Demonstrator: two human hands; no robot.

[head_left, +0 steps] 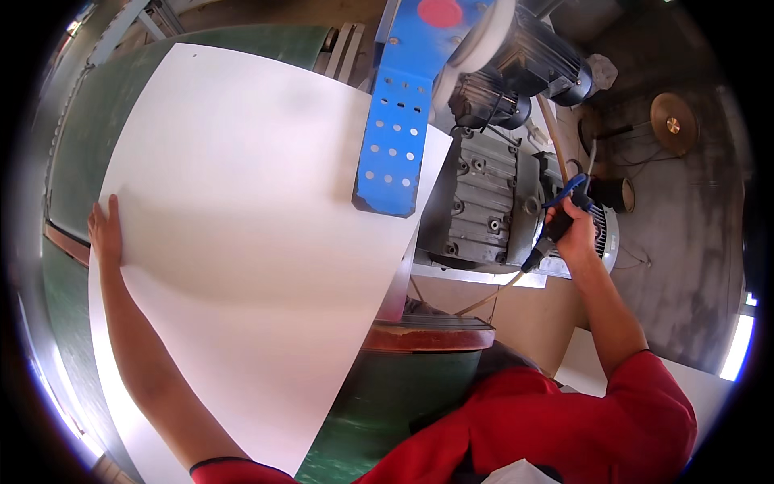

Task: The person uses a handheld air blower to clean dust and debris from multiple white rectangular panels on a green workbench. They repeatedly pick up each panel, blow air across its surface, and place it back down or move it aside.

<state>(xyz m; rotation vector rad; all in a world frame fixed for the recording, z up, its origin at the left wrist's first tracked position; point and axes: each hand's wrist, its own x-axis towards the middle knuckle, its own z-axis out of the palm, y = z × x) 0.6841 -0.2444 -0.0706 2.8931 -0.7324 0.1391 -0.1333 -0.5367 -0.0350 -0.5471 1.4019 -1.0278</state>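
A large white sheet (242, 185) lies across a green belt surface, its upper right part passing beneath a blue perforated metal arm (391, 153). At the sheet's left edge rests my left hand (106, 232), fingers stretched out and apart. My right hand (576, 232) is held out over the machinery on the right, closed around what looks like an air blow gun (548, 242). It has a dark body, a blue lever and a thin pale hose (492, 296) leading from its lower end. My palm hides part of the grip.
A grey ribbed motor housing (488, 194) stands between the sheet and my right hand. Black motors (544, 60) and a white wheel (484, 40) sit above it. A brass-coloured disc (674, 124) is at the far right. The green belt (395, 395) has a reddish-brown edge strip (427, 337).
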